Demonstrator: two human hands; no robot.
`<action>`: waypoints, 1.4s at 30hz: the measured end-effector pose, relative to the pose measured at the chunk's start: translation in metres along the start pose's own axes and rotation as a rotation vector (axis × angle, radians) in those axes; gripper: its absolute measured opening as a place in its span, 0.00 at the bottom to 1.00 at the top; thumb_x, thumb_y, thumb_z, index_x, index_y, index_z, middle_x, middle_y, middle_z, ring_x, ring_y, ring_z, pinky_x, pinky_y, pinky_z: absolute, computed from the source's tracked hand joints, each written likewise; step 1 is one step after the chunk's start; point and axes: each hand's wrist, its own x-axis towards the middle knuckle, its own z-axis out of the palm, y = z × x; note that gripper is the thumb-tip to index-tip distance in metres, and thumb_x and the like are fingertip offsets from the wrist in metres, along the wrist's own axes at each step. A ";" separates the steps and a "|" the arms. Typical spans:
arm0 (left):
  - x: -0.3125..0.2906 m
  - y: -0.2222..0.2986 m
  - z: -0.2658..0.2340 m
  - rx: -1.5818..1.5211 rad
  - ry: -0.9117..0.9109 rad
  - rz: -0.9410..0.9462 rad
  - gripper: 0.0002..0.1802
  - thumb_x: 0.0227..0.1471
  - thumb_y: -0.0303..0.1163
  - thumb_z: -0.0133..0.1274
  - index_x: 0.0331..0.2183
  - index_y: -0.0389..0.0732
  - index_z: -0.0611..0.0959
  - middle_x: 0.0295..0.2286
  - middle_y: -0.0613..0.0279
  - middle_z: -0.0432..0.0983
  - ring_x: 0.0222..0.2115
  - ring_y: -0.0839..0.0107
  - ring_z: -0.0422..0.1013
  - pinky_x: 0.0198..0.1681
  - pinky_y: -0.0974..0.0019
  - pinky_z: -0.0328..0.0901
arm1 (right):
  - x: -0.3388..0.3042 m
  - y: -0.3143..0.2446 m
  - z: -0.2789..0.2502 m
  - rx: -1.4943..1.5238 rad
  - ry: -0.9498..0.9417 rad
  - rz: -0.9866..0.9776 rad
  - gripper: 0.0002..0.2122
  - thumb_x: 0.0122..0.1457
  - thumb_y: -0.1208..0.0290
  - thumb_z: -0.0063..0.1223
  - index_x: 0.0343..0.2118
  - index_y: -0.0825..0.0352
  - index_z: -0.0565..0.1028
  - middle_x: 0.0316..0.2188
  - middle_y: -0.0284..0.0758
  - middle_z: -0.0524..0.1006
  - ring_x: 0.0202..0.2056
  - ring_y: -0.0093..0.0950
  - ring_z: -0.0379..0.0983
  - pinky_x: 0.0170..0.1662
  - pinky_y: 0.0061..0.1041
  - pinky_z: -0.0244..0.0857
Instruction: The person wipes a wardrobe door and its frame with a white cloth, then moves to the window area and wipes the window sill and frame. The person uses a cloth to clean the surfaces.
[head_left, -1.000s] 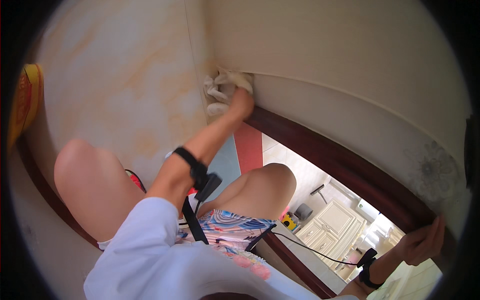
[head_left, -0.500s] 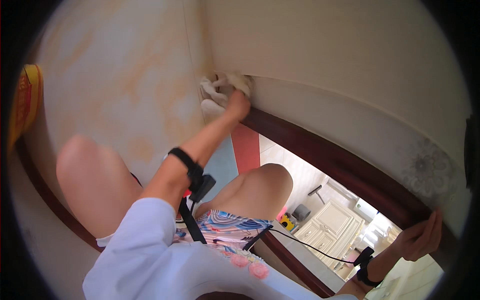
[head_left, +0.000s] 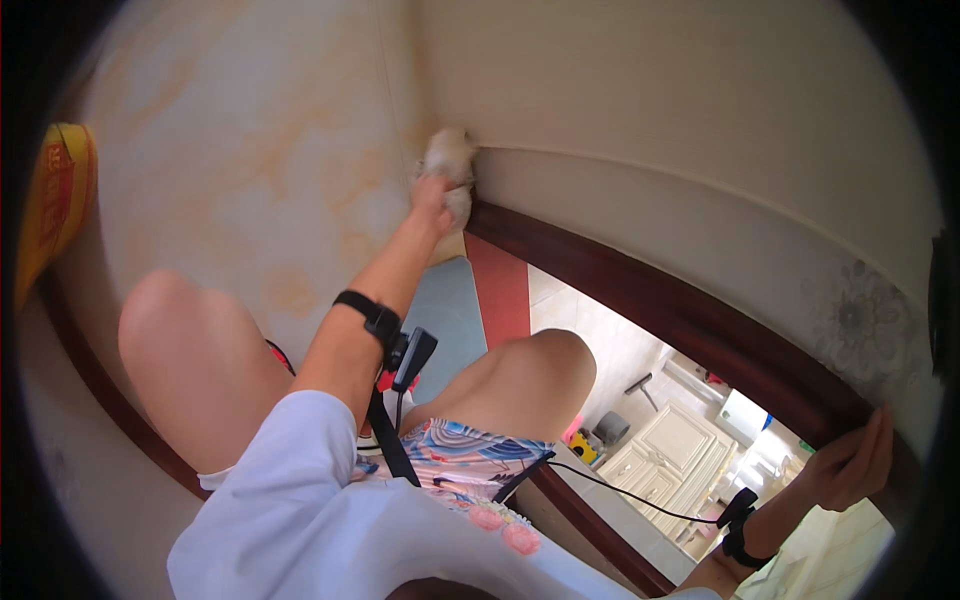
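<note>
My left hand (head_left: 434,203) is closed around a crumpled off-white cloth (head_left: 450,160). It presses the cloth into the corner where the marbled tile wall (head_left: 270,140) meets the pale panel (head_left: 660,90), at the end of a dark red wooden frame (head_left: 640,295). At the lower right, my right hand (head_left: 848,468) grips the other end of that frame, its fingers together and bent over the edge. The thumb is mostly hidden. Black straps with small devices sit on both my forearms.
My bare knees (head_left: 180,330) are bent below my arms. Under them are a grey-blue surface (head_left: 445,305) and a red strip (head_left: 498,290). Through the frame's opening appear cream cabinets (head_left: 665,450) and a squeegee-like tool (head_left: 640,385). A yellow and red object (head_left: 60,205) stands at the far left.
My left hand and the cloth have moved left, off the frame's end and into the corner; the cloth is bunched more tightly. My right hand stays on the frame.
</note>
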 end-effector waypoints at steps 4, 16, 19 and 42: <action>0.004 0.003 -0.059 -0.476 0.159 -0.084 0.17 0.41 0.19 0.44 0.39 0.35 0.71 0.34 0.52 0.68 0.35 0.54 0.70 0.37 0.47 0.70 | 0.005 -0.003 0.002 0.023 0.019 0.019 0.08 0.63 0.80 0.44 0.40 0.69 0.77 0.38 0.38 0.80 0.36 0.31 0.76 0.39 0.26 0.69; -0.097 -0.032 0.104 0.861 -0.164 0.423 0.34 0.38 0.11 0.38 0.53 0.22 0.61 0.51 0.30 0.62 0.56 0.42 0.56 0.59 0.54 0.54 | 0.017 -0.027 0.006 0.035 -0.051 0.077 0.09 0.64 0.75 0.44 0.41 0.69 0.77 0.40 0.39 0.80 0.40 0.33 0.76 0.43 0.30 0.67; -0.164 -0.026 0.119 0.819 -0.275 0.525 0.38 0.36 0.11 0.37 0.55 0.19 0.57 0.54 0.28 0.57 0.59 0.41 0.51 0.64 0.56 0.44 | 0.024 -0.078 0.021 0.335 -0.189 -0.112 0.09 0.63 0.72 0.44 0.39 0.66 0.76 0.38 0.38 0.79 0.38 0.34 0.77 0.43 0.36 0.66; -0.433 0.356 0.129 0.144 -0.430 -0.032 0.26 0.57 0.41 0.44 0.54 0.38 0.69 0.49 0.55 0.72 0.50 0.58 0.69 0.56 0.54 0.61 | 0.205 -0.098 -0.023 2.255 -0.437 0.790 0.17 0.58 0.71 0.54 0.50 0.70 0.71 0.46 0.38 0.75 0.43 0.29 0.74 0.46 0.25 0.67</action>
